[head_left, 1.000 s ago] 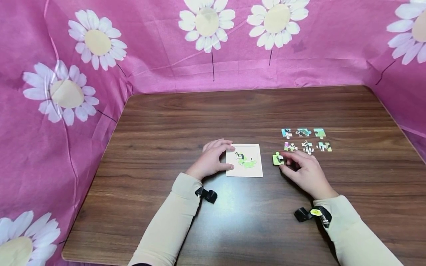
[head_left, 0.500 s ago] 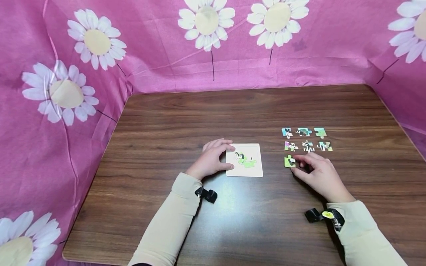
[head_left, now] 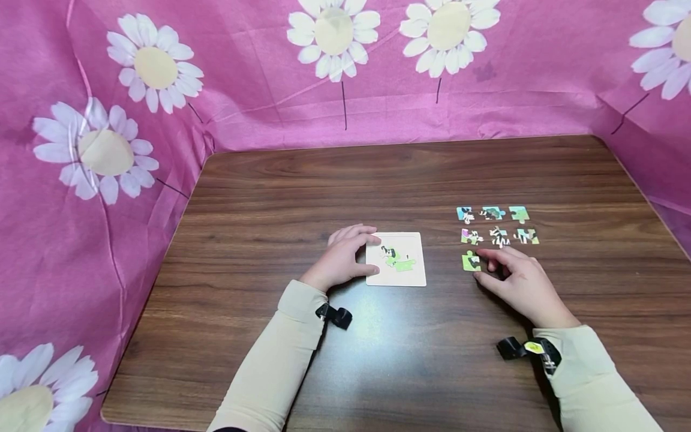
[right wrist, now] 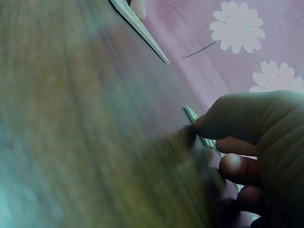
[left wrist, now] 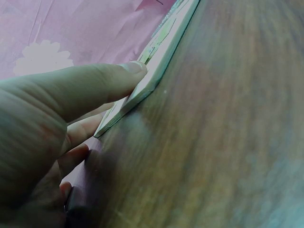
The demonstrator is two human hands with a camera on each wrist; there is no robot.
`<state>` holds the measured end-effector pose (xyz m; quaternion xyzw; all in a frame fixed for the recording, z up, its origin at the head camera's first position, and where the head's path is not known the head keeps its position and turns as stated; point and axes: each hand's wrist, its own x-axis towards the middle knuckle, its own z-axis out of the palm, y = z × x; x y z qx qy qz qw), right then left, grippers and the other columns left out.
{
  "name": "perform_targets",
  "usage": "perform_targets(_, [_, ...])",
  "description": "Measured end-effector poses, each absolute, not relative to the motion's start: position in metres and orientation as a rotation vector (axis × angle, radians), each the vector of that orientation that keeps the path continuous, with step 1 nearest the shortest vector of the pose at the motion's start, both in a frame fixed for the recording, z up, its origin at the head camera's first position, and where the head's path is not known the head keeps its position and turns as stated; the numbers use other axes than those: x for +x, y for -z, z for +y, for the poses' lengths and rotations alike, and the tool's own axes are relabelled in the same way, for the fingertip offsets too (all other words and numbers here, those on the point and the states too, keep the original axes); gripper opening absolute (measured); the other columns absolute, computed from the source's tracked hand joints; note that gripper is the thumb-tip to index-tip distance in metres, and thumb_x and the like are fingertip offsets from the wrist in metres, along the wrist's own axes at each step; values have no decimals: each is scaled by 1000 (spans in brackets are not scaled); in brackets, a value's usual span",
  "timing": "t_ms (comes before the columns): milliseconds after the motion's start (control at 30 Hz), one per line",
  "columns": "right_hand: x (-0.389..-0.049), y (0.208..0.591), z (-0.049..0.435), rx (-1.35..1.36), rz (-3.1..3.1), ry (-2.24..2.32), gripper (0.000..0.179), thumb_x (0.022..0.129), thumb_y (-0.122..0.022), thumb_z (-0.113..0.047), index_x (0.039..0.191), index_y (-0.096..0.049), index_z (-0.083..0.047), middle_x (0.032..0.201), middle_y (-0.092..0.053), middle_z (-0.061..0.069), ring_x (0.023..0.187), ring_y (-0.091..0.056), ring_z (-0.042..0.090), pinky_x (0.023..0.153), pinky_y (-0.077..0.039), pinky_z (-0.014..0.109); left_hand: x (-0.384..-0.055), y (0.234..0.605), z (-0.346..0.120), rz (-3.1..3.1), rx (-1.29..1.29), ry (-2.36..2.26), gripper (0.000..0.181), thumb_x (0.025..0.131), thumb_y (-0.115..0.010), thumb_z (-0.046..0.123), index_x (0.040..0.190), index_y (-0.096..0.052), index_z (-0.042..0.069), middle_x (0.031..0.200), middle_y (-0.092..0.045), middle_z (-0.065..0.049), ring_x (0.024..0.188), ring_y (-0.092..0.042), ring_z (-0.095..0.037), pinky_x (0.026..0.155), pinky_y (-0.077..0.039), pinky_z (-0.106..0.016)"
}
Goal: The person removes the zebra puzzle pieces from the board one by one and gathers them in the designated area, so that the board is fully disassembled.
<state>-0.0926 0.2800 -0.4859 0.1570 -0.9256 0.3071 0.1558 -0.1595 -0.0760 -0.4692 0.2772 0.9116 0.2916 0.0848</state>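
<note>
A square white puzzle board [head_left: 410, 278] lies flat on the table with a few black, white and green parts showing in its middle. My left hand [head_left: 345, 258] rests at its left edge, thumb and forefinger on the two left corners. In the left wrist view, the thumb [left wrist: 111, 83] lies straight on the board's top. To the right, my right hand [head_left: 520, 285] pinches a green puzzle piece [head_left: 471, 262] by its right side between thumb and forefinger. The right wrist view shows the thumb tip against this thin piece [right wrist: 190, 113]; its far side is hidden there.
Beyond the right hand, several puzzle pieces lie in two rows, including a plain green one [head_left: 519, 214] and a striped one [head_left: 499, 237]. The brown wooden table [head_left: 259, 222] is bounded at the back by a pink flowered cloth [head_left: 259, 90].
My right hand has moved right, bringing the green puzzle piece away from the board to just below the rows of pieces. The left hand and the board have stayed put.
</note>
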Motion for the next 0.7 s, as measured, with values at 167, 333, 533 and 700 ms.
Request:
perform_targets(167, [-93,485,279,447,-2649,-871,27,75,-81,-8,101,-74,-8,78,-55,-7,67,-44,3,61,-32,22,-160,470,-76,2716,835,-887,54,81,-82,33,129,-64,16,152,-47,1,147,-29,-25,120,-12,-49])
perform_targets(333, [-92,484,279,441,-2657,-883,26,76,-80,-8,102,-74,-8,78,-56,-6,67,-44,3,61,-33,22,-160,470,-77,2716,835,-887,54,81,-82,33,130,-64,16,152,-46,1,147,-29,-24,120,-12,-48])
perform_targets(533, [-91,484,274,418,-2574,-943,24,77,-80,-4,101,-75,-9,78,-57,-8,67,-45,3,61,-32,19,-160,469,-76,2713,833,-876,54,82,-82,32,130,-64,15,153,-46,1,147,-29,-24,120,-12,-48])
perform_targets(700, [-92,483,254,524,-2407,-1014,22,74,-80,2,94,-76,-7,75,-57,-11,66,-48,5,61,-34,18,-160,469,-76,2717,832,-872,54,82,-82,33,130,-65,16,152,-46,1,147,-30,-24,120,-12,-48])
